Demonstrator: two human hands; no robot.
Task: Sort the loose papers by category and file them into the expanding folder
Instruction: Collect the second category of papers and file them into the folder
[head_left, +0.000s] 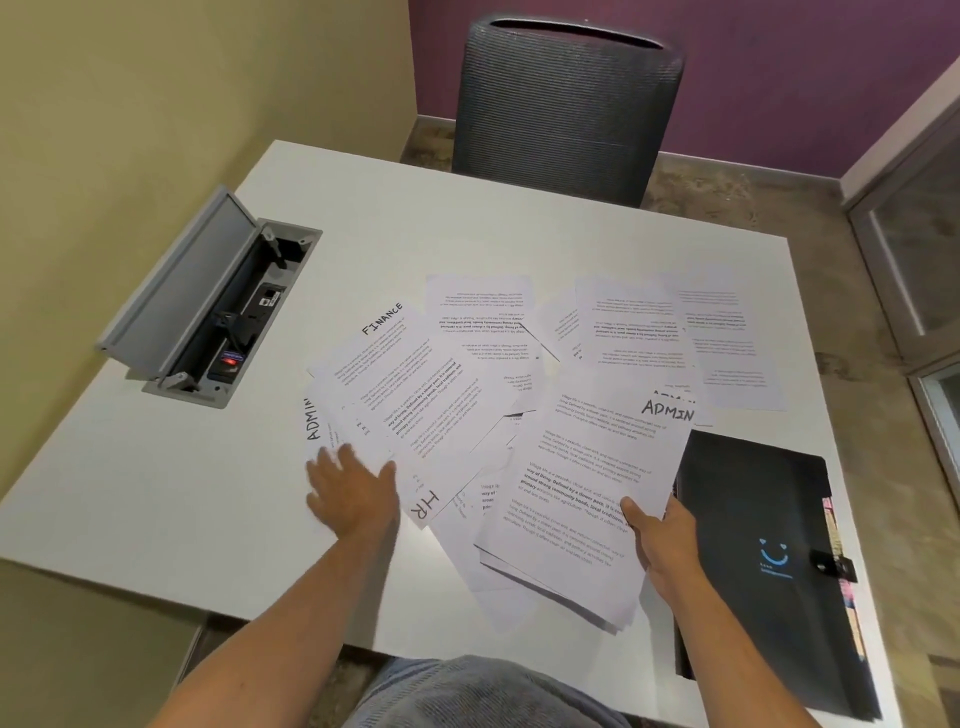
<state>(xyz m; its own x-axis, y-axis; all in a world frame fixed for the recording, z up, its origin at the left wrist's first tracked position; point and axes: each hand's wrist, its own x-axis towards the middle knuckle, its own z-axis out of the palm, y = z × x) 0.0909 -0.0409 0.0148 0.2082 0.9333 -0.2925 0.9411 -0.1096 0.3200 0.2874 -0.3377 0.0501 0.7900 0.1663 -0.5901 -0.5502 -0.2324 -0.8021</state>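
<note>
Sorting step under way: ADMIN sheets being gathered, nothing filed yet

Right hand (662, 540) pinches a small stack headed ADMIN (587, 493) at its near right edge, thumb on top, the other fingers hidden under the sheets; stack lifted slightly off the table (467, 228). Left hand (353, 493) lies flat, fingers spread, on the near corner of the left fan of loose papers (415, 395), where FINANCE, HR and another ADMIN heading show. More sheets lie face-up further back, headings unreadable from here. Expanding folder (763, 561) sits closed, clasp fastened, at the right table edge, just beside the held stack. Judgement: next move calls for pulling the left-hand ADMIN sheet (317, 421) out from under the fan to join the stack; overlapped sheets may drag along, so hold them down
</note>
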